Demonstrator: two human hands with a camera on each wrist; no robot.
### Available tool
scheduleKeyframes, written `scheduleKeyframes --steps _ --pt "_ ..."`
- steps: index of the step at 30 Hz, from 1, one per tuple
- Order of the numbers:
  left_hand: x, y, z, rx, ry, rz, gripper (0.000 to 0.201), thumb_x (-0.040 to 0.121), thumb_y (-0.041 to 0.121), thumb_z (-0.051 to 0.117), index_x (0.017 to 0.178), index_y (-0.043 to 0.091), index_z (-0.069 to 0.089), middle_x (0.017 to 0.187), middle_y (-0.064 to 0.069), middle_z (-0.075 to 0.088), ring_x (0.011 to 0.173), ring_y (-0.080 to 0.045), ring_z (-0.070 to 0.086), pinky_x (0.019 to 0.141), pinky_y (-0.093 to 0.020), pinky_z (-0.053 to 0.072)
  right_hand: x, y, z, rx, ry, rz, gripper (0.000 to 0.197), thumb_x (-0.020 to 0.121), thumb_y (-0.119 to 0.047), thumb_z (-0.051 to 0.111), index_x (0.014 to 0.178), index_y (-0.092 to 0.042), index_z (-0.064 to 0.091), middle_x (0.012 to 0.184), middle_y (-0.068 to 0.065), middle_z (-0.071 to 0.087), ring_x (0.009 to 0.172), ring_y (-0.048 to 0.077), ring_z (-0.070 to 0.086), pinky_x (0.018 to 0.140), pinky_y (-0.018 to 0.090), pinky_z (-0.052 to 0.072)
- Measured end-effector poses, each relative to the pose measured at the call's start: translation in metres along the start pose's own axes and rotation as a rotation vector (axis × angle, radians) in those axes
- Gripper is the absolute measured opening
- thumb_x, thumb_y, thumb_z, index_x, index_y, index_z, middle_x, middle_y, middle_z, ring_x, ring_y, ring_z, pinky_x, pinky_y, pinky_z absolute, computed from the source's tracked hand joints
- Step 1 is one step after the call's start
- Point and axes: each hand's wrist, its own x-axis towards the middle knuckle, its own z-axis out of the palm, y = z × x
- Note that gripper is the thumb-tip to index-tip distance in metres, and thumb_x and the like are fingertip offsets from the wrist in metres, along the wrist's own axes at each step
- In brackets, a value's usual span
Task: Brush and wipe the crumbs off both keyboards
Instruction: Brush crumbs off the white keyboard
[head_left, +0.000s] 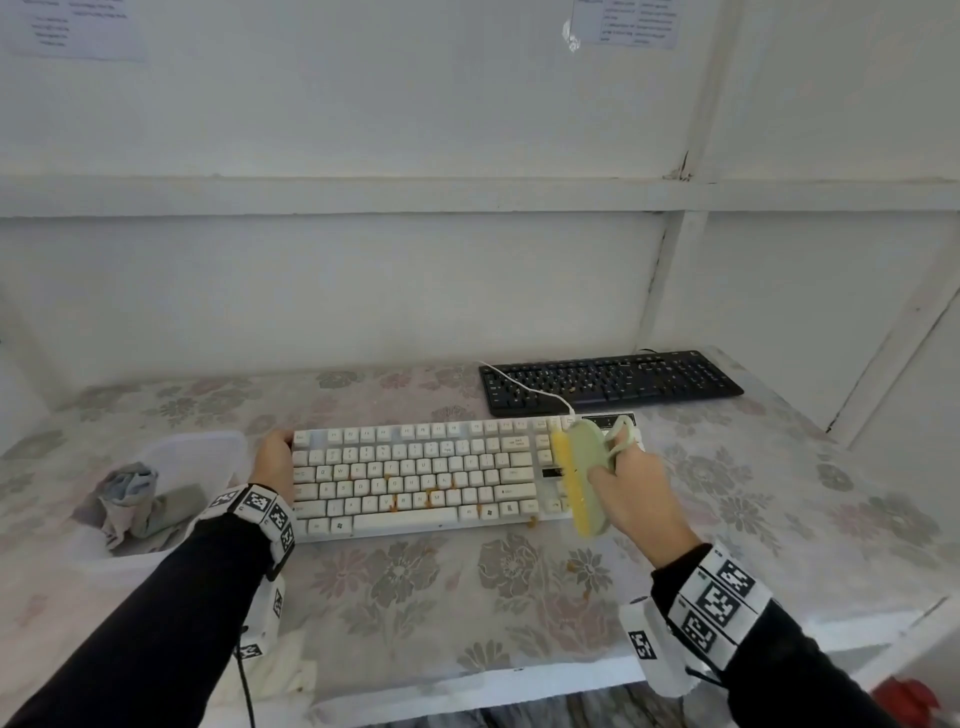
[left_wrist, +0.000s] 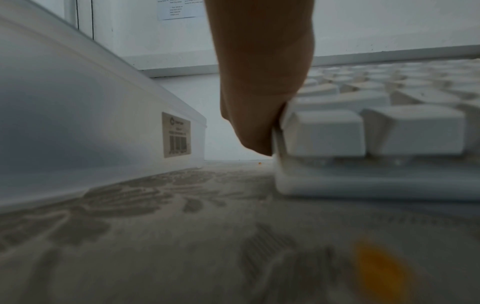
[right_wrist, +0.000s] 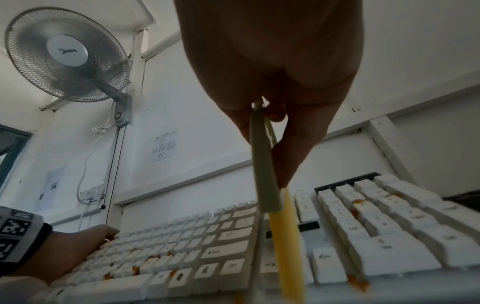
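A white keyboard (head_left: 426, 473) (right_wrist: 233, 236) lies mid-table with orange crumbs (head_left: 428, 493) among its lower key rows and on its number pad (right_wrist: 358, 202). My left hand (head_left: 272, 460) (left_wrist: 259, 82) holds its left end, a finger pressed against the side edge. My right hand (head_left: 631, 493) (right_wrist: 272, 51) grips a pale green brush (head_left: 576, 478) (right_wrist: 265, 174). Its yellow bristles (right_wrist: 288, 246) face left and stand over the arrow-key area. A black keyboard (head_left: 613, 382) lies behind, at the right, with a few crumbs on it.
A translucent plastic tub (head_left: 171, 452) (left_wrist: 78, 102) holding a grey cloth (head_left: 130, 493) stands just left of the white keyboard. Loose crumbs (head_left: 571, 566) lie on the flowered tablecloth in front. White walls close the back and right. A fan (right_wrist: 67, 53) hangs high on the wall.
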Motion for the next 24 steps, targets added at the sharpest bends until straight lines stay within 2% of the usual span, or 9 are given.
scheduleKeyframes --steps 4,6,8,12,15,17,19,21,24 --pt "-0.001 0.001 0.001 -0.016 0.001 0.0 0.038 0.093 0.026 0.033 0.064 0.013 0.054 0.038 -0.001 0.056 0.031 -0.016 0.054 0.043 -0.021 0.046 0.001 -0.003 -0.012 0.017 0.057 0.011 0.02 0.088 -0.005 0.049 0.073 -0.013 0.038 0.059 -0.001 0.043 0.049 0.01 0.04 0.037 0.015 0.029" --pt "-0.002 0.002 0.001 -0.018 0.002 -0.005 0.036 0.091 0.024 0.034 0.064 0.014 0.054 0.039 -0.001 0.056 0.031 -0.016 0.054 0.044 -0.022 0.046 0.006 -0.007 -0.015 0.054 0.161 -0.049 0.022 0.09 -0.005 0.049 0.072 -0.013 0.038 0.057 -0.002 0.041 0.046 0.009 0.038 0.037 0.013 0.035" --pt "-0.003 0.002 0.0 -0.013 0.002 -0.01 0.035 0.091 0.024 0.035 0.063 0.014 0.053 0.039 -0.001 0.056 0.031 -0.016 0.054 0.047 -0.023 0.046 0.01 -0.013 -0.015 0.143 0.227 -0.111 0.014 0.09 -0.004 0.048 0.087 -0.013 0.038 0.06 -0.004 0.043 0.047 0.009 0.039 0.038 0.008 0.036" --pt "-0.003 0.002 0.001 -0.01 0.002 -0.012 0.034 0.091 0.023 0.034 0.064 0.014 0.052 0.039 0.0 0.056 0.032 -0.016 0.054 0.046 -0.023 0.046 0.015 -0.008 -0.007 0.138 0.164 -0.092 0.015 0.09 -0.003 0.047 0.094 -0.014 0.038 0.068 0.001 0.048 0.051 0.007 0.042 0.04 0.006 0.036" --pt "-0.002 0.002 0.001 -0.011 0.01 0.0 0.036 0.093 0.023 0.033 0.064 0.014 0.052 0.038 0.001 0.055 0.03 -0.015 0.053 0.051 -0.027 0.044 0.007 -0.001 -0.003 0.018 0.043 -0.02 0.011 0.09 -0.005 0.048 0.082 -0.01 0.042 0.062 -0.001 0.044 0.051 0.007 0.041 0.039 0.007 0.036" --pt "-0.002 0.002 0.002 -0.017 0.013 0.002 0.036 0.094 0.022 0.033 0.063 0.014 0.049 0.036 0.002 0.053 0.029 -0.013 0.051 0.052 -0.029 0.042 0.002 0.002 -0.003 -0.034 -0.005 0.03 0.027 0.089 -0.004 0.048 0.065 -0.012 0.038 0.058 -0.001 0.04 0.049 0.008 0.038 0.037 0.014 0.033" --pt "-0.002 0.002 0.002 -0.017 0.016 0.001 0.036 0.093 0.022 0.033 0.062 0.015 0.048 0.036 0.002 0.053 0.028 -0.013 0.051 0.047 -0.024 0.044 0.001 0.0 -0.007 -0.029 -0.014 0.058 0.034 0.089 -0.005 0.048 0.061 -0.017 0.033 0.058 -0.001 0.039 0.049 0.008 0.037 0.038 0.014 0.027" --pt "-0.003 0.002 0.002 -0.021 0.012 0.003 0.036 0.093 0.022 0.032 0.062 0.015 0.049 0.036 0.001 0.053 0.028 -0.014 0.051 0.038 -0.018 0.044 0.004 -0.005 -0.008 0.001 0.048 0.001 0.031 0.089 -0.005 0.049 0.064 -0.016 0.035 0.058 -0.002 0.04 0.047 0.008 0.037 0.036 0.013 0.032" --pt "-0.007 0.002 0.003 -0.03 -0.004 0.014 0.037 0.093 0.023 0.031 0.062 0.014 0.05 0.036 0.001 0.054 0.028 -0.014 0.052 0.034 -0.017 0.043 0.008 -0.014 -0.003 0.115 0.181 -0.155 0.014 0.088 -0.003 0.049 0.085 -0.014 0.041 0.061 -0.005 0.042 0.049 0.006 0.04 0.042 0.008 0.037"
